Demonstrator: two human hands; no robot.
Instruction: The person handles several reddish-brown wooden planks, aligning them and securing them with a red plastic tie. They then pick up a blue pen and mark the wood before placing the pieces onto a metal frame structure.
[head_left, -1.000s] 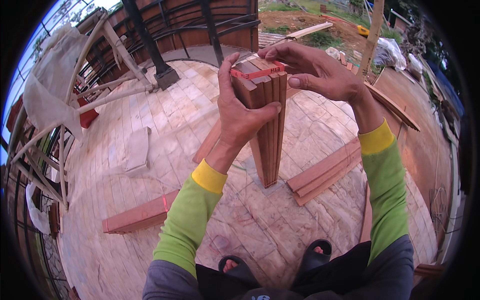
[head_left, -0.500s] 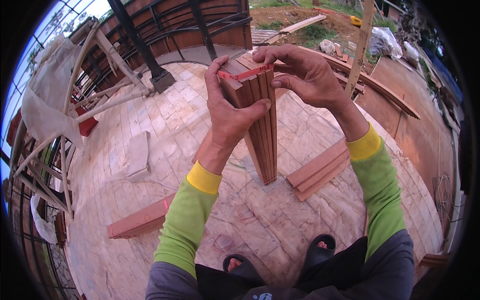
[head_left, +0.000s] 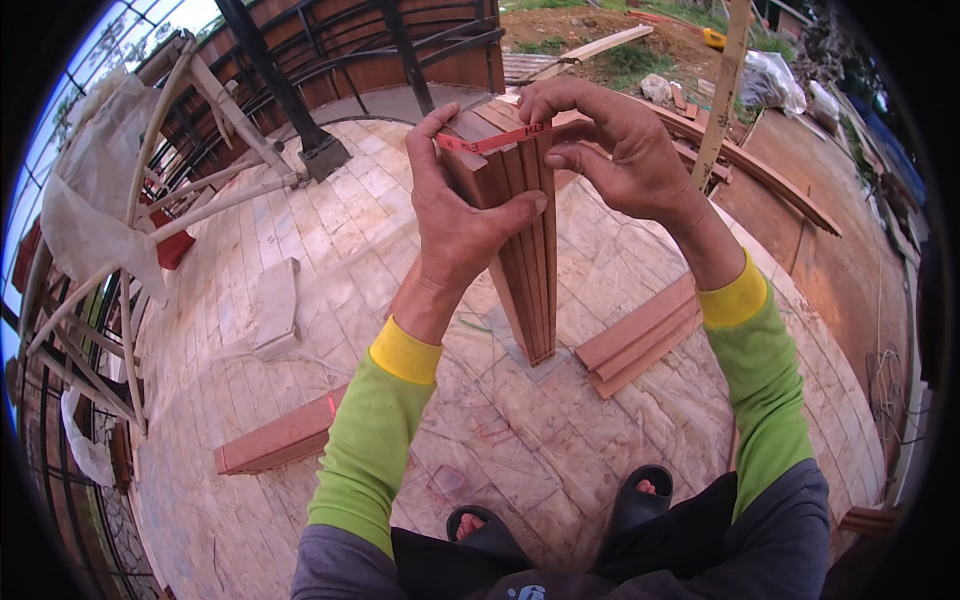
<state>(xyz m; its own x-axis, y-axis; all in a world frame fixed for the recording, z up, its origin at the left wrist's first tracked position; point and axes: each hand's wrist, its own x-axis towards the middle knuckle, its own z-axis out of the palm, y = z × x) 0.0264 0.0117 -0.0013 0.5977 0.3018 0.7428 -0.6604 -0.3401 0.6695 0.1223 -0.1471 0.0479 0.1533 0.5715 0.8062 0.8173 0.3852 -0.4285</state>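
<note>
A bundle of long reddish-brown wooden boards (head_left: 527, 265) stands on end before me, its lower end on the tiled floor. Red printed tape (head_left: 485, 141) runs across its upper end. My left hand (head_left: 447, 232) is closed round the left side of the bundle near the top, with the thumb across the front boards. At the upper right corner, my right hand (head_left: 635, 160) has its fingers bent in a pinch at the tape's end. Its fingertips are partly hidden behind the boards.
Grooved wooden boards (head_left: 643, 338) lie on the right. A taped wooden bundle (head_left: 280, 436) lies at the left, below a pale flat slab (head_left: 277, 304). Scaffolding (head_left: 215, 210) with plastic sheeting stands far left. A wooden post (head_left: 722, 105) rises at the far right.
Both hands stay at the bundle's upper end. My right hand has shifted slightly up at the corner, and the bundle's lower end sits marginally higher in view.
</note>
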